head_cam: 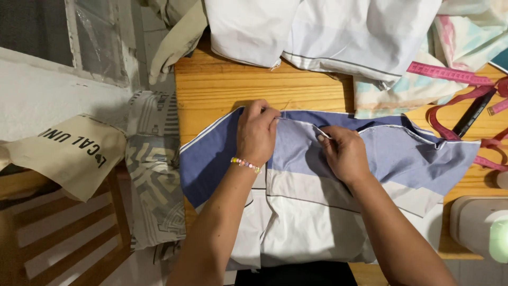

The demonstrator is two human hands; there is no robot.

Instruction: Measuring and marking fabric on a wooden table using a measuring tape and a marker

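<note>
Blue cloth (402,153) lay flat on the surface (211,85), its upper edge folded over into a narrow hem. Left hand (256,132) pinched that folded edge, grip pressed together on the cloth with the fingertips (272,119) at the fold. Right hand (346,153) sat just beside it on the same edge, grip pinched on the cloth too; a thin pale sliver showed at its fingertips (321,136), maybe a pin, too small to tell. Bead bracelet (245,164) on the left wrist.

Progress, judged: the fold looked turned and white-edged from the right grip outward to the cloth's far right corner; the stretch under and left of the grips looked like the part being worked. No stitching visible to confirm. The white lower panel (301,222) hung off the near edge toward the person.

Beyond the grips, a heap of white fabric (328,32). Right of the right grip, a pink tape measure (450,74) and a dark tool (473,114), well apart from the hands. A white machine (479,225) stood at near right. Left of the left grip, off the surface, a patterned cloth (153,164) and a beige bag (74,153).
</note>
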